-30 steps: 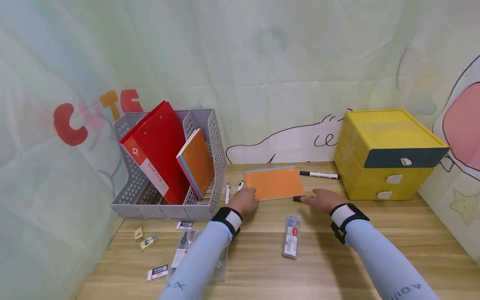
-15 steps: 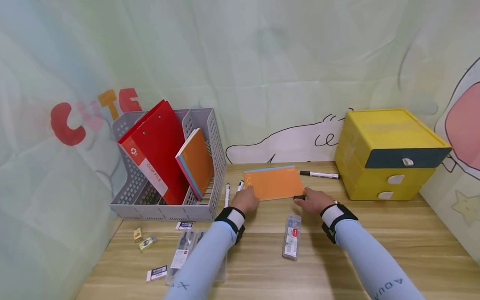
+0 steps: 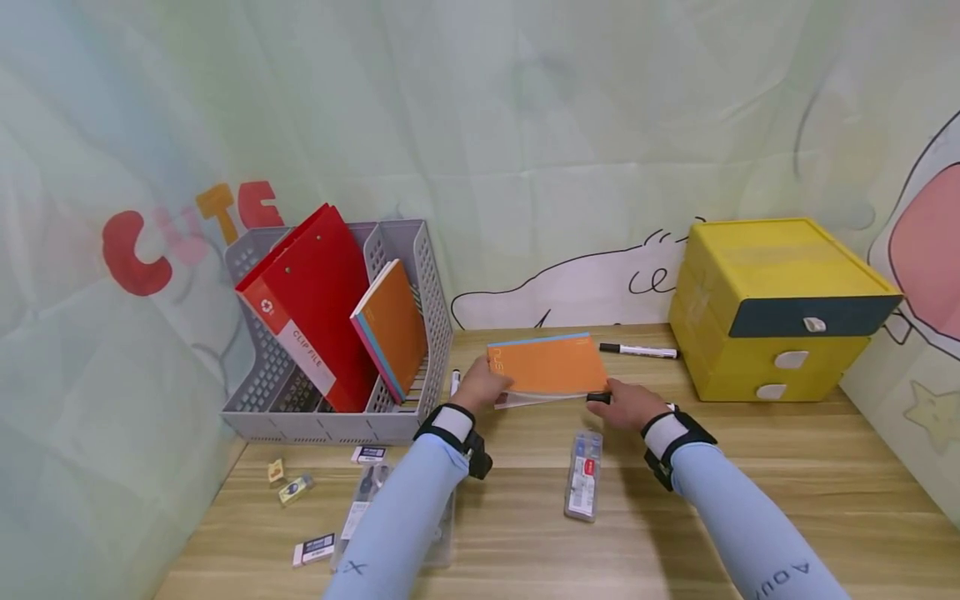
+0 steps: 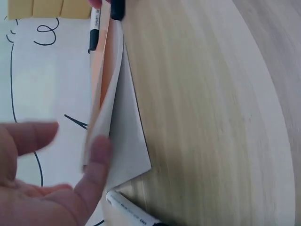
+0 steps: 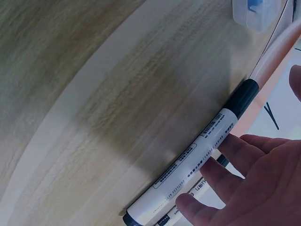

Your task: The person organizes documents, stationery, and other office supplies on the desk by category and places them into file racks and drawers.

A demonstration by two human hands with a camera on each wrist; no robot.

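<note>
An orange notebook (image 3: 547, 367) lies at the back middle of the table. Its cover and pages are raised along the near edge, and a pale bottom sheet (image 4: 129, 141) shows beneath. My left hand (image 3: 482, 386) is at its left end; in the left wrist view the thumb touches the raised pages while the index finger stands apart from them. A black-capped marker (image 5: 188, 165) lies along the near edge. My right hand (image 3: 632, 406) touches it with relaxed fingertips, and the thumb is clear of it. Another marker (image 4: 131, 209) is close to my left hand.
A grey file rack (image 3: 330, 425) at left holds a red clip file (image 3: 315, 292) and an orange notebook (image 3: 401, 333). A yellow drawer box (image 3: 780, 275) stands at right. A small clear case (image 3: 582, 483), another marker (image 3: 637, 350) and erasers (image 3: 296, 489) lie about.
My right hand has moved left onto the near marker and then stayed. My left hand has shifted slightly left and away from me, and the orange notebook's near edge has risen.
</note>
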